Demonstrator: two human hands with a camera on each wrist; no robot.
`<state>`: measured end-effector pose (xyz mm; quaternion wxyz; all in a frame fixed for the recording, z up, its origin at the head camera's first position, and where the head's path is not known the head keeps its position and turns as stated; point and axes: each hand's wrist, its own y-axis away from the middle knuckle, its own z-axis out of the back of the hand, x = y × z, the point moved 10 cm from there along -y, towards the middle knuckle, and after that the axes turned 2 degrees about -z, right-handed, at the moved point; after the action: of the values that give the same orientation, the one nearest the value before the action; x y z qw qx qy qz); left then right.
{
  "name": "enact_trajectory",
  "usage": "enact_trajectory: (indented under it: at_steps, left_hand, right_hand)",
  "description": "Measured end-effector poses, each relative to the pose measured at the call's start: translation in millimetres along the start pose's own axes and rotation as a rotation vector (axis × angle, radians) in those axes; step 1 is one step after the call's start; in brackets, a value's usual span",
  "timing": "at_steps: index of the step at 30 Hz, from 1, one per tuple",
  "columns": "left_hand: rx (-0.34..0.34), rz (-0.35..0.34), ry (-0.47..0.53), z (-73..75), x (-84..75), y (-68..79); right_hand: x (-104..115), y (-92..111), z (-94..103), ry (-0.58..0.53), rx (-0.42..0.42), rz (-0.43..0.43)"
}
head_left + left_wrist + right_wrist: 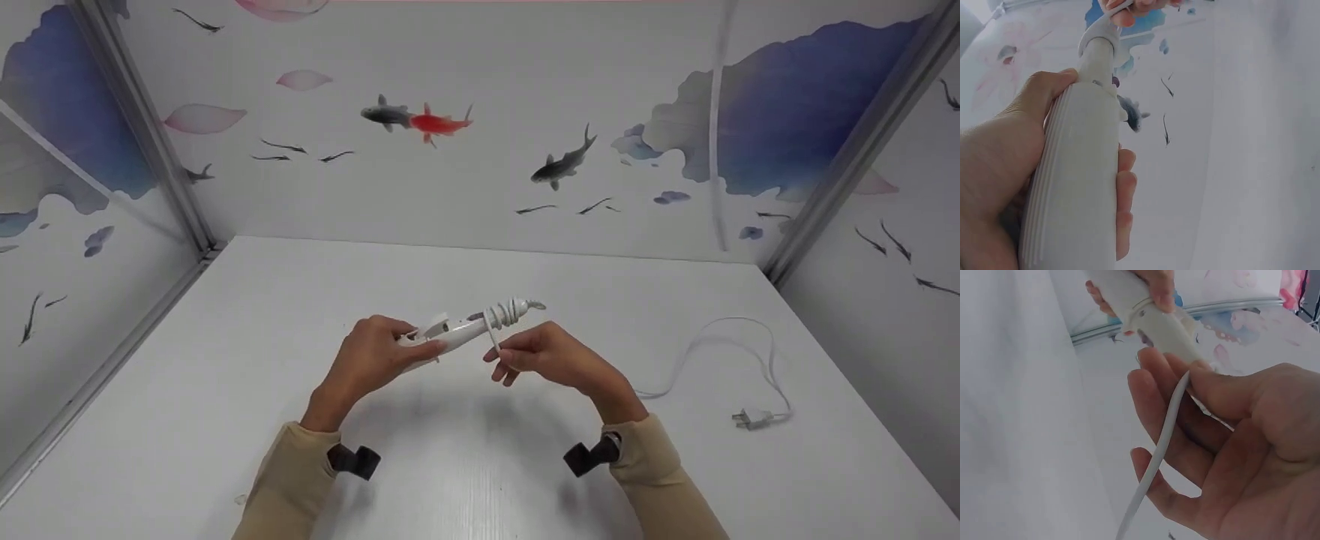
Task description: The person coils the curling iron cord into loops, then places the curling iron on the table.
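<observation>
A white corded appliance [463, 335], with the look of a hair iron, is held up over the table, tilted with its slim end up and right. My left hand [373, 349] grips its wide ribbed body [1075, 174], thumb along one side and fingers round the other. A raised white flap [433, 325] stands near that hand. Several turns of white cord [504, 313] wrap the slim end. My right hand [551, 356] pinches the cord [1163, 439] between thumb and fingertips just below the turns; the other fingers are spread loosely.
On the white table [300, 289], the loose cord loops to the right and ends in a two-pin plug [752, 418]. Printed panels with fish [439, 124] enclose the back and sides. Black wrist cameras [362, 462] sit at both sleeves.
</observation>
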<state>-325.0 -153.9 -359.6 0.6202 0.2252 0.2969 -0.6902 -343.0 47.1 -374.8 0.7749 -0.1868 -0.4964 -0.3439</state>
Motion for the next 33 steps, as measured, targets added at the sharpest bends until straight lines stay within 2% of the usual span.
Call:
enact_trajectory:
  at_steps: [3,6,9,12,14,16,18,20,22,26,33]
  left_hand:
    - [-0.014,-0.014,0.020,3.2,-1.8,0.4]
    - [0.003,-0.042,0.045,2.1,-4.3,0.1]
    - [0.064,-0.072,0.088,-2.8,-6.8,0.2]
    - [0.138,-0.102,0.113,-8.7,-9.0,1.8]
    - [0.182,-0.129,0.113,-13.2,-10.7,3.5]
    - [0.219,-0.161,0.102,-17.8,-12.7,5.2]
    - [0.246,-0.197,0.094,-22.1,-15.2,7.0]
    - [0.273,-0.221,0.086,-26.6,-17.4,8.6]
    - [0.299,-0.223,0.078,-31.9,-18.0,9.7]
    - [0.339,-0.184,0.051,-43.4,-15.6,10.0]
    - [0.324,-0.150,-0.040,-52.2,-13.1,8.8]
  right_hand:
    - [-8,-2,0.1,-0.010,0.031,0.004]
    - [-16,-4,0.2,-0.007,0.049,0.001]
    - [-28,-6,3.1,0.054,0.022,-0.041]
    - [-45,-8,8.5,0.141,-0.034,-0.129]
    - [-50,-9,10.2,0.136,-0.055,-0.144]
    - [-48,-9,12.8,0.142,-0.078,-0.114]
    - [-40,-10,15.1,0.196,-0.095,-0.040]
    - [-36,-9,19.0,0.210,-0.123,-0.025]
    - [-35,-8,23.2,0.234,-0.147,-0.047]
    - [-36,-5,26.8,0.166,-0.166,-0.117]
    - [-18,1,26.2,0.243,-0.261,-0.169]
